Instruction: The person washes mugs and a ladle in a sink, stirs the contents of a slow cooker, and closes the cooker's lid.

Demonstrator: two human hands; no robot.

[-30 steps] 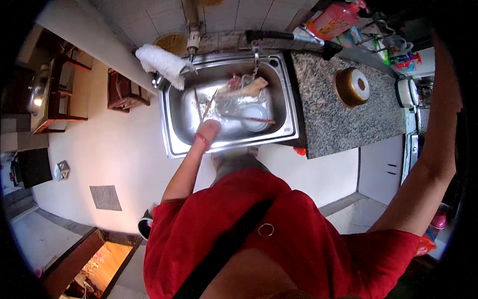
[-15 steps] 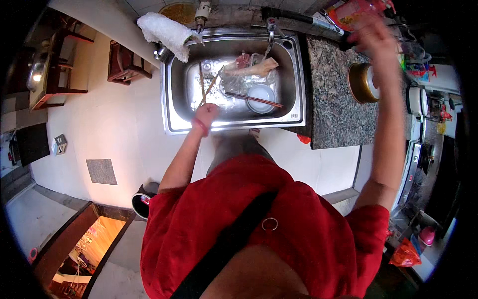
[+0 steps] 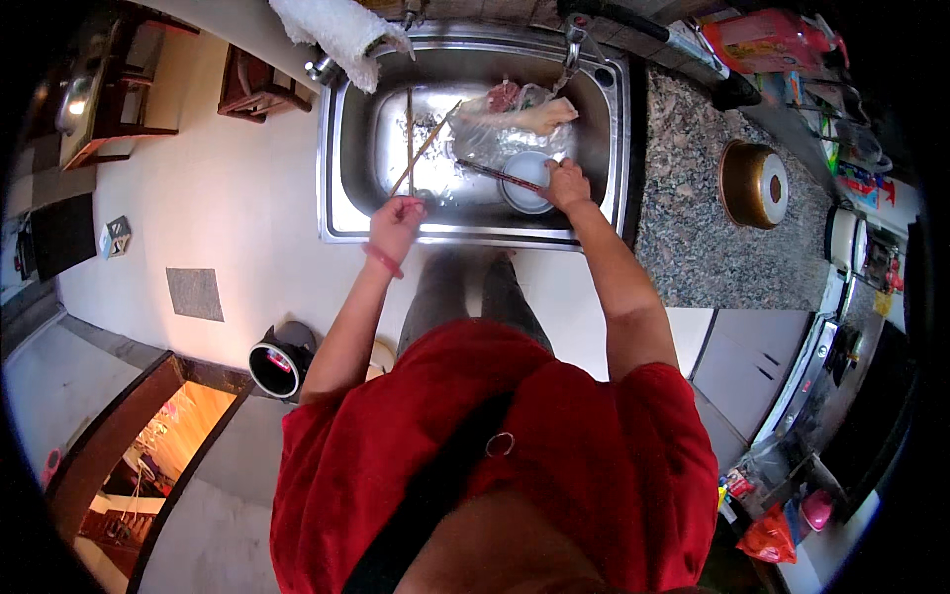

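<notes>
Both of my hands are at the near side of a steel sink (image 3: 594,213). My left hand (image 3: 398,220) is curled at the near ends of two light chopsticks (image 3: 426,156), which cross inside the basin. At the right, my right hand (image 3: 567,185) closes over the near end of the dark reddish chopsticks (image 3: 495,174). These lie across a white bowl (image 3: 527,168), whose right rim is partly behind my fingers. Farther back, a pale piece of raw meat on a bone (image 3: 539,118) lies on clear plastic beside a darker red piece of meat (image 3: 503,95).
A faucet (image 3: 576,35) rises at the sink's back edge, with a white towel (image 3: 341,35) at back left. On the granite counter (image 3: 683,198) to the right sits an overturned gold-brown pot (image 3: 747,185). A red bottle (image 3: 767,40) is at back right, and a black bin (image 3: 282,361) stands behind left.
My right hand has come down from the red bottle at back right to the bowl and dark chopsticks. My left hand stays by the light chopsticks, which now cross farther from it. The view has shifted.
</notes>
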